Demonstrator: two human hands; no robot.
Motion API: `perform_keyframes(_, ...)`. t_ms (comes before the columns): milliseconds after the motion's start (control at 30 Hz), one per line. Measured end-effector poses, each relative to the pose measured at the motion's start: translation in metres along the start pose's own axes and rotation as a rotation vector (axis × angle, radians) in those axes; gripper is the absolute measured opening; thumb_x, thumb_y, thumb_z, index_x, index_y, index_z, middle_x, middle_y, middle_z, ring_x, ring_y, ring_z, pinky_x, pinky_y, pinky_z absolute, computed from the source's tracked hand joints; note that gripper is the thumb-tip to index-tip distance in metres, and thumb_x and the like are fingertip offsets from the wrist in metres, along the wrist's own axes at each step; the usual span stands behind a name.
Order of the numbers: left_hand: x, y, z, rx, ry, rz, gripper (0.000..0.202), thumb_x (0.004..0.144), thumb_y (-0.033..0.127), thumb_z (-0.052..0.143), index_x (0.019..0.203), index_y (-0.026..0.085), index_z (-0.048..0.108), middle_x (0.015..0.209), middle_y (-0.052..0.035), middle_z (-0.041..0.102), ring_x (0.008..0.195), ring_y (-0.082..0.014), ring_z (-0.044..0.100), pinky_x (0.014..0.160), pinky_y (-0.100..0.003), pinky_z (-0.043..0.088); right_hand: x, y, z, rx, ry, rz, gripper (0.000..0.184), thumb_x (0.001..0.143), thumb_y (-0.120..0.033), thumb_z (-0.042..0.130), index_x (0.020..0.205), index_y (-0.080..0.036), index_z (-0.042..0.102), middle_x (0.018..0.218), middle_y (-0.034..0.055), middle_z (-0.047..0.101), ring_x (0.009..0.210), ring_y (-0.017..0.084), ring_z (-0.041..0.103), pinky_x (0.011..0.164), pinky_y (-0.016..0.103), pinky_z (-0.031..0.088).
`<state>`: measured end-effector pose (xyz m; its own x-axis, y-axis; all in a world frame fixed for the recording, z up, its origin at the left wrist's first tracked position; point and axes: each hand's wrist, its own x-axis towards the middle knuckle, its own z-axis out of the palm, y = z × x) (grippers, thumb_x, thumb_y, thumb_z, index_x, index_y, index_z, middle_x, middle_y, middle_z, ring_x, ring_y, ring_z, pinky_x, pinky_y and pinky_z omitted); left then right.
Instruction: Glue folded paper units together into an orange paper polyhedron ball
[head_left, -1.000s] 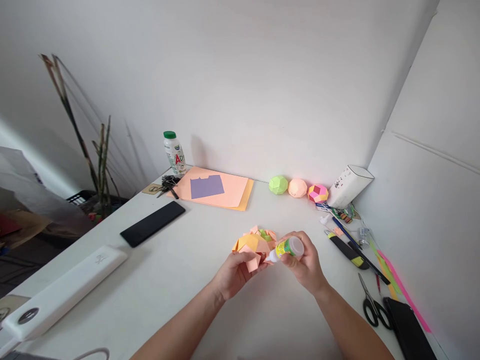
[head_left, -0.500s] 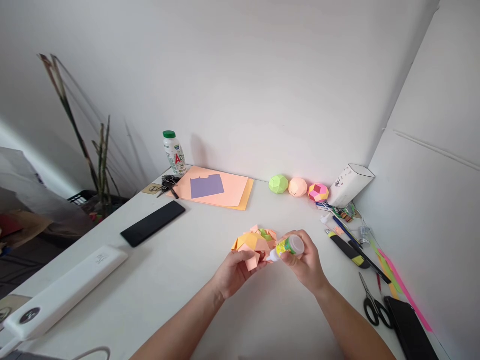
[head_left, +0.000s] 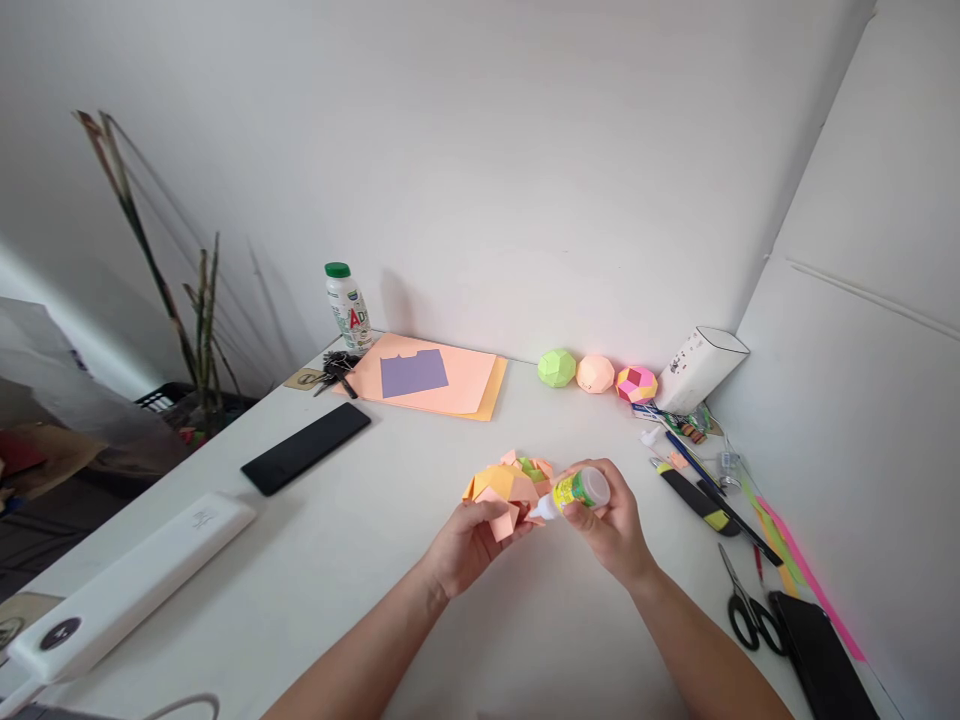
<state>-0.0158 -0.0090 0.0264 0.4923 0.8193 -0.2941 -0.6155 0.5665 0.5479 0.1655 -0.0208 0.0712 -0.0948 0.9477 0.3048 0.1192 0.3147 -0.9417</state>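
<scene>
My left hand (head_left: 471,545) is closed around a folded paper piece (head_left: 504,492) made of orange, peach and green facets, held just above the white table (head_left: 360,560). My right hand (head_left: 611,525) grips a small glue bottle (head_left: 576,493) with a yellow-green label. The bottle lies sideways and its white nozzle touches the right edge of the paper piece. Both hands are near the middle of the table, close together.
Three paper balls, green (head_left: 556,368), peach (head_left: 595,374) and pink-yellow (head_left: 636,385), sit by the wall beside a white box (head_left: 701,370). Peach sheets with a purple piece (head_left: 414,373), a drink bottle (head_left: 346,309), keys (head_left: 337,370), a black phone (head_left: 306,447), scissors (head_left: 745,608), and pens and a cutter (head_left: 697,490) lie around.
The glue bottle and my right hand have shifted slightly up and left, keeping the nozzle against the paper piece. The left hand has barely moved.
</scene>
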Motion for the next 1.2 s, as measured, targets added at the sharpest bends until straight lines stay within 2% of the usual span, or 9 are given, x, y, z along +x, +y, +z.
perform_keyframes(267,0.000,0.000,-0.002,-0.005,-0.051,0.014,0.021,0.074,0.014,0.057,0.091,0.009,0.067,0.087,-0.0087,0.066,0.089,-0.0214,0.062,0.091,-0.035,0.045,-0.001,-0.001,0.001,0.003,0.018,-0.017,0.027,0.073,-0.038,0.069,0.088,-0.021,0.053,0.084,0.0036,0.061,0.074,0.018,0.056,0.067,0.030,0.046)
perform_keyframes(600,0.001,-0.001,-0.004,-0.004,-0.022,-0.023,0.018,0.073,0.016,0.059,0.088,0.009,0.067,0.089,-0.0107,0.069,0.088,-0.0234,0.064,0.091,-0.034,0.045,0.000,-0.003,-0.003,-0.027,0.053,0.070,0.031,0.070,-0.040,0.071,0.085,-0.020,0.052,0.076,0.0010,0.055,0.066,0.015,0.052,0.057,0.024,0.043)
perform_keyframes(767,0.000,-0.001,-0.004,-0.010,0.018,-0.028,0.020,0.071,0.016,0.060,0.089,0.010,0.066,0.089,-0.0099,0.069,0.087,-0.0232,0.065,0.090,-0.035,0.046,0.001,0.000,-0.003,0.047,0.064,0.077,0.030,0.072,-0.042,0.069,0.084,-0.020,0.052,0.076,0.0017,0.056,0.068,0.015,0.052,0.060,0.026,0.044)
perform_keyframes(1000,0.001,0.000,-0.003,-0.012,0.003,-0.016,0.018,0.071,0.015,0.061,0.088,0.011,0.066,0.087,-0.0096,0.069,0.090,-0.0222,0.063,0.090,-0.035,0.046,0.004,0.005,0.000,0.127,0.053,0.150,0.031,0.071,-0.044,0.069,0.083,-0.020,0.053,0.067,-0.0022,0.053,0.051,0.010,0.044,0.046,0.021,0.036)
perform_keyframes(1200,-0.002,0.002,-0.001,-0.039,0.057,-0.003,0.019,0.072,0.011,0.059,0.090,0.013,0.065,0.087,-0.0082,0.068,0.086,-0.0187,0.062,0.084,-0.033,0.050,0.010,0.005,-0.009,0.175,0.160,0.227,0.029,0.076,-0.045,0.064,0.081,-0.019,0.052,0.064,-0.0030,0.052,0.044,0.007,0.039,0.041,0.021,0.032)
